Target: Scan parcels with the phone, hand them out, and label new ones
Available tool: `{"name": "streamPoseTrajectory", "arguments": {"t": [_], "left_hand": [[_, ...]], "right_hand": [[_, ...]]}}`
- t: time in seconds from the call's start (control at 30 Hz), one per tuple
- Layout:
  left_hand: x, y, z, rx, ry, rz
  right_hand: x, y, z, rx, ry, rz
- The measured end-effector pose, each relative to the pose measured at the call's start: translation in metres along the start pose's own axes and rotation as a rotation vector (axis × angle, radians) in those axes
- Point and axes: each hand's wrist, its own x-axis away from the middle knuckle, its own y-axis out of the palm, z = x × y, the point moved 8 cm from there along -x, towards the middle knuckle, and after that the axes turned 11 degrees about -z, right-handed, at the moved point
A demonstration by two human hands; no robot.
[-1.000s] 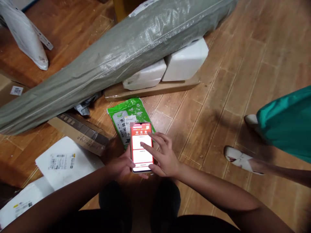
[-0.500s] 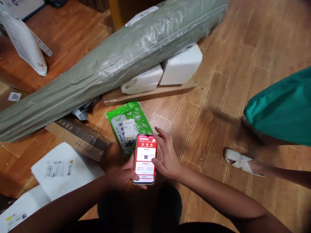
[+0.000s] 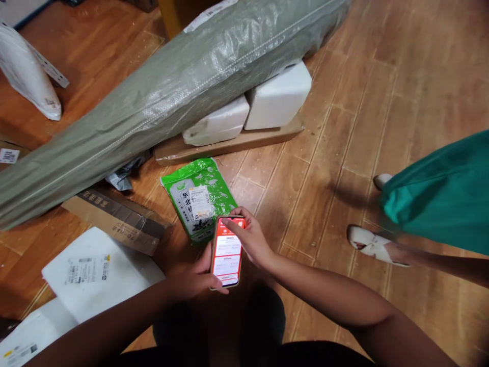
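A smartphone [image 3: 227,260] with a lit red and white screen is upright between my two hands. My left hand [image 3: 200,272] is closed around its lower left side, the thumb over the bottom edge. My right hand [image 3: 248,237] grips the upper right side, its thumb across the top of the screen and its fingers at the top edge, partly hidden. Just beyond the phone, a green plastic package [image 3: 214,191] with a white shipping label [image 3: 200,202] lies on the floor.
A long grey-green wrapped parcel [image 3: 168,102] rests across white foam boxes [image 3: 280,99] and a flat carton [image 3: 267,138]. Left are a brown carton [image 3: 118,219] and labelled white parcels [image 3: 91,285]. At right stands a person in green clothing [image 3: 443,188] and white sandals [image 3: 370,244].
My right thumb has moved from the screen's right side up to its top, and the right fingers have closed on the phone. The page on the screen looks slightly different.
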Motion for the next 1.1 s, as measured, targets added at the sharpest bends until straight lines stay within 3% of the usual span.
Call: {"name": "streamPoseTrajectory", "arguments": {"t": [0.4,0.57,0.83,0.93,1.1], "left_hand": [[0.008,0.001,-0.013,0.078,-0.069,-0.018],[0.007,0.002,-0.010,0.124,-0.013,-0.052],[0.007,0.003,-0.008,0.155,0.024,-0.044],[0.008,0.003,-0.003,0.183,0.052,-0.027],[0.011,-0.002,0.003,0.180,0.047,0.073]], "right_hand": [[0.005,0.000,0.018,-0.001,0.088,-0.044],[0.015,0.000,0.023,0.036,0.014,-0.079],[0.028,0.011,0.031,0.190,-0.048,-0.239],[0.035,0.008,0.017,0.446,-0.201,-0.249],[0.063,0.015,-0.003,1.176,-0.769,-0.285]]}}
